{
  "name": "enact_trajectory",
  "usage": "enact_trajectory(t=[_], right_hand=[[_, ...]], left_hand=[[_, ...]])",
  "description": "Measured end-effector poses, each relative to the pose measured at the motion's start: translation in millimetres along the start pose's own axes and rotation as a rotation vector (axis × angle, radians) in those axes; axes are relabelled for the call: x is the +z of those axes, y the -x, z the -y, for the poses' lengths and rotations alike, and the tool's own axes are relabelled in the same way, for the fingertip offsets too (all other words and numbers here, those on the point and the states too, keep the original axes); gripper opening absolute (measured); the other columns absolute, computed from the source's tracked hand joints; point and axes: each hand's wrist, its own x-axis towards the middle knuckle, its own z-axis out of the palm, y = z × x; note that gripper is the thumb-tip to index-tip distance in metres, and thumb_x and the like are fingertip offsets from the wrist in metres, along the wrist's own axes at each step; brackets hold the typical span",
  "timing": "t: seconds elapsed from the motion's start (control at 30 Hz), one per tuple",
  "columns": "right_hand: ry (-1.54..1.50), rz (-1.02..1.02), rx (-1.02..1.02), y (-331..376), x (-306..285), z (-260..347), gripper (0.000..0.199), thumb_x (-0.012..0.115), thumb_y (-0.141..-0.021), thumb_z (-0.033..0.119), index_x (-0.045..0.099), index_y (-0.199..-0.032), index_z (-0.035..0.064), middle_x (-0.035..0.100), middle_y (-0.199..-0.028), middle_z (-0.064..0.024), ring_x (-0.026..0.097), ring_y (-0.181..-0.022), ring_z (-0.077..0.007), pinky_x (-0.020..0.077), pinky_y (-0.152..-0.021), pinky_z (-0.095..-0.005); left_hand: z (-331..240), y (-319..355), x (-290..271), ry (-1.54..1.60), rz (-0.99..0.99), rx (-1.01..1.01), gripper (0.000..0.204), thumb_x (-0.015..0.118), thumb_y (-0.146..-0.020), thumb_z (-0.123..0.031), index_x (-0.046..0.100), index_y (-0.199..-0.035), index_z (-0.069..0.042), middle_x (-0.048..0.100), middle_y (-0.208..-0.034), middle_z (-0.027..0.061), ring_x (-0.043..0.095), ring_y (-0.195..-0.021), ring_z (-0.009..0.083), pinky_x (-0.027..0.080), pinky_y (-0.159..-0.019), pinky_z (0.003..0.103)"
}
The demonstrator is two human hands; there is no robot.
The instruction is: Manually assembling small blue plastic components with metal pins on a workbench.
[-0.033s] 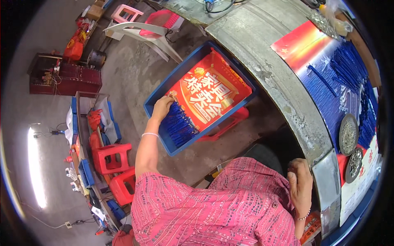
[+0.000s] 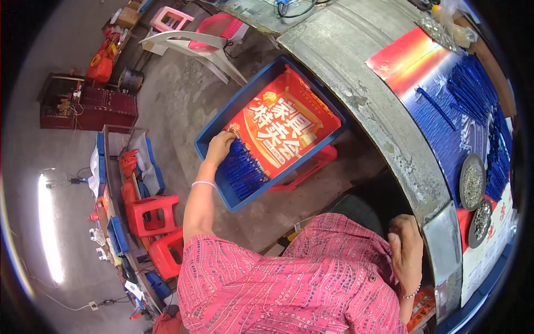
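My left hand point(image 2: 221, 147) reaches into a blue plastic bin point(image 2: 248, 204), its fingers pressed together at the upper end of a row of slim dark-blue strips point(image 2: 245, 172). Whatever lies between those fingertips is hidden. The strips lie side by side on a red printed sheet point(image 2: 278, 125) that lines the bin. Close to my body, my right hand point(image 2: 408, 248) rests by the table's edge with its fingers curled in; nothing shows in it.
The worn metal table point(image 2: 364, 103) curves along the right. On it are more blue strips point(image 2: 473, 92), two round dishes of small metal pieces point(image 2: 472, 181) and a colourful printed sheet point(image 2: 392, 61). A red stool point(image 2: 311, 167) stands under the bin; a white chair point(image 2: 206, 50) is beyond.
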Motion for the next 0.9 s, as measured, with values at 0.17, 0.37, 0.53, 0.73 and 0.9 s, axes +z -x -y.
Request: enact_trajectory(t=[0.17, 0.37, 0.53, 0.73, 0.9], right_hand=[[0.034, 0.037, 0.0, 1.1, 3.3, -10.9, 0.015, 0.057, -0.084, 0.006, 0.051, -0.095, -0.0024, 0.052, -0.093, -0.0177, 0.054, -0.08, -0.0356, 0.0452, -0.072, -0.0379], [0.092, 0.068, 0.002, 5.8, 4.1, -20.1, 0.018, 0.06, -0.083, 0.007, 0.052, -0.097, -0.0017, 0.052, -0.095, -0.0182, 0.054, -0.082, -0.0384, 0.0445, -0.07, -0.0412], [0.134, 0.078, 0.007, 9.4, 1.2, -22.9, 0.023, 0.063, -0.081, 0.009, 0.052, -0.098, -0.0017, 0.053, -0.097, -0.0187, 0.054, -0.086, -0.0395, 0.0446, -0.072, -0.0431], [0.179, 0.108, -0.045, 15.1, -6.1, -40.8, 0.028, 0.065, -0.079, 0.015, 0.054, -0.1, 0.0007, 0.054, -0.1, -0.0177, 0.056, -0.087, -0.0364, 0.0472, -0.073, -0.0427], [0.178, 0.101, -0.116, 15.6, -4.5, -43.8, 0.023, 0.063, -0.081, 0.02, 0.051, -0.091, 0.0026, 0.052, -0.09, -0.0147, 0.057, -0.082, -0.0324, 0.0484, -0.068, -0.0405]], left_hand=[[0.2, 5.5, 2.5, 0.008, -0.051, -0.057, 0.018, 0.056, -0.084, -0.007, 0.066, -0.098, -0.003, 0.064, -0.1, 0.0156, 0.061, -0.094, 0.0339, 0.048, -0.081, 0.04], [8.3, 14.4, 1.2, -0.075, -0.049, -0.125, 0.022, 0.053, -0.086, -0.008, 0.065, -0.104, -0.004, 0.064, -0.103, 0.0161, 0.061, -0.097, 0.0345, 0.048, -0.085, 0.04], [5.5, 12.1, -3.8, -0.121, -0.004, -0.11, 0.023, 0.052, -0.086, -0.008, 0.064, -0.105, -0.005, 0.064, -0.103, 0.0169, 0.061, -0.097, 0.0349, 0.048, -0.085, 0.041], [-45.5, -7.2, -7.5, -0.204, -0.033, -0.065, 0.028, 0.043, -0.09, -0.008, 0.063, -0.11, -0.008, 0.062, -0.108, 0.0166, 0.06, -0.101, 0.0336, 0.047, -0.086, 0.04], [-171.3, -31.0, -43.5, 0.069, -0.254, 0.283, 0.021, 0.051, -0.087, 0.001, 0.061, -0.106, 0.003, 0.063, -0.104, 0.0183, 0.061, -0.096, 0.0336, 0.048, -0.084, 0.037]])
